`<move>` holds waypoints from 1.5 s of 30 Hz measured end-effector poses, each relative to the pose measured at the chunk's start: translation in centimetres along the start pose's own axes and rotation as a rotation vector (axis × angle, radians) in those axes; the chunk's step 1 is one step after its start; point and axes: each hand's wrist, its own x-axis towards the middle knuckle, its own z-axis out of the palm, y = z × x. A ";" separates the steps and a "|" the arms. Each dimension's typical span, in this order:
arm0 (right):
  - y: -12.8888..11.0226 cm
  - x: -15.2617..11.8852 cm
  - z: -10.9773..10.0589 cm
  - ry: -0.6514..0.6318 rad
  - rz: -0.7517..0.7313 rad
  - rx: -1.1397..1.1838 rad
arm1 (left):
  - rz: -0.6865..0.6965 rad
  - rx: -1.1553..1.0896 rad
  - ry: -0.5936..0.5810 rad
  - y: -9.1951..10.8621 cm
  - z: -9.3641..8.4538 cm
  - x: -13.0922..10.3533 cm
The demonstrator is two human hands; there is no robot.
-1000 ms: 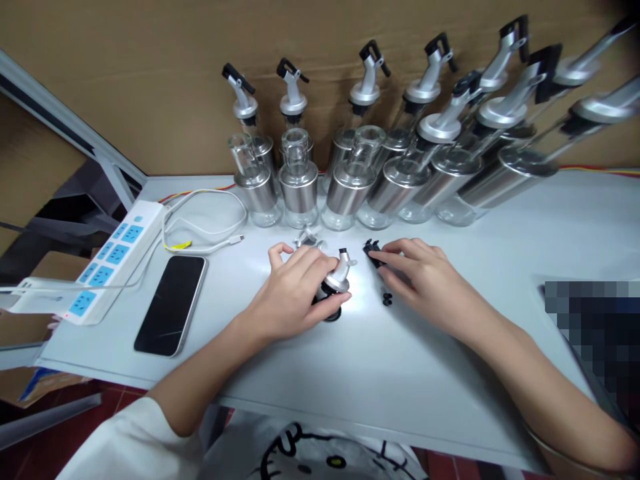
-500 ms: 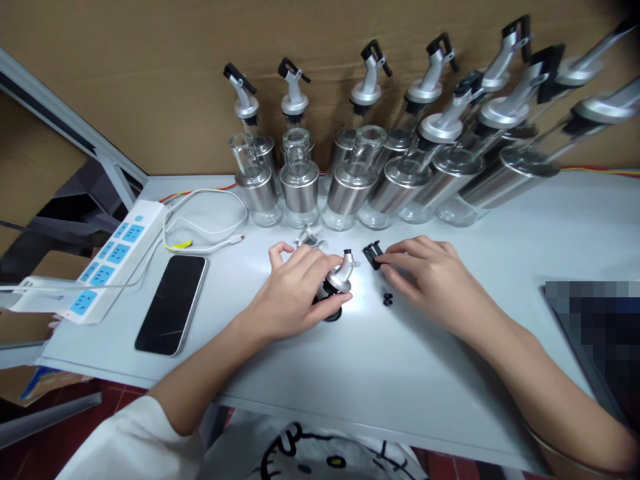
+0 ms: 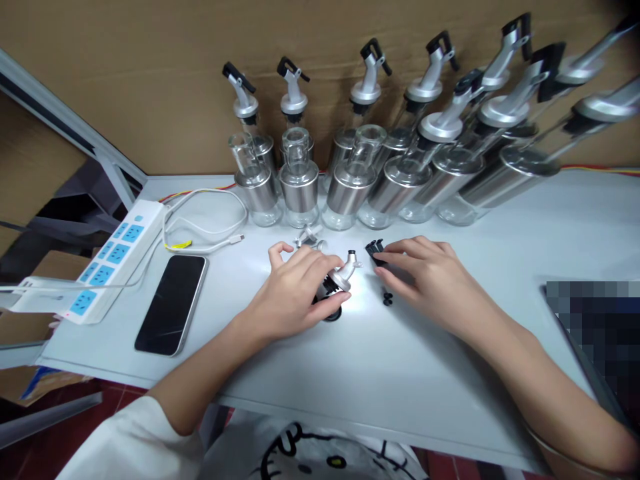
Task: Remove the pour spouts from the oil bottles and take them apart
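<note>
Well inside table edge (image 3: pixel 350 426), left hand (image 3: pixel 293 287) holding pourer (image 3: pixel 343 275), right hand (image 3: pixel 425 275) touching levers (image 3: pixel 374 249), grip unclear

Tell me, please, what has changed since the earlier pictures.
The silver spout in the left hand has tipped slightly rightward, toward the right hand. The right hand's fingers remain at the black pieces. The bottles, phone and power strip stayed put.

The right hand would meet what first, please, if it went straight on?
The right hand would probably meet the small black parts by its fingertips first; they may already touch.
</note>
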 end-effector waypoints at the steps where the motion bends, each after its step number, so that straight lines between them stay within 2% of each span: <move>1: 0.0 0.0 0.0 0.001 0.003 -0.002 | -0.002 -0.006 0.003 0.0 0.0 0.0; 6: -0.1 0.0 0.0 0.021 0.021 -0.023 | -0.014 -0.019 -0.004 0.1 -0.1 0.0; 11: -0.1 0.0 0.3 -0.016 0.011 -0.012 | -0.006 -0.012 -0.009 0.1 -0.2 0.0; 16: -0.3 0.1 -0.1 0.042 -0.010 0.012 | -0.010 -0.016 -0.019 0.2 -0.1 0.0; 22: -1.5 0.4 -1.3 0.231 -0.197 0.216 | 0.005 -0.082 -0.089 0.3 -0.3 0.1; 27: -2.4 0.4 -1.3 0.214 -0.306 0.333 | 0.070 -0.127 -0.171 0.0 -0.1 0.2; 38: -3.0 0.3 -1.6 0.028 -0.255 0.501 | 0.122 -0.127 -0.126 0.1 0.7 0.0; 42: -3.6 0.2 -1.8 0.005 -0.180 0.561 | 0.161 -0.079 -0.112 0.1 0.7 0.0; 45: -3.6 0.2 -2.2 0.034 -0.052 0.581 | 0.184 -0.063 -0.088 0.1 0.6 0.0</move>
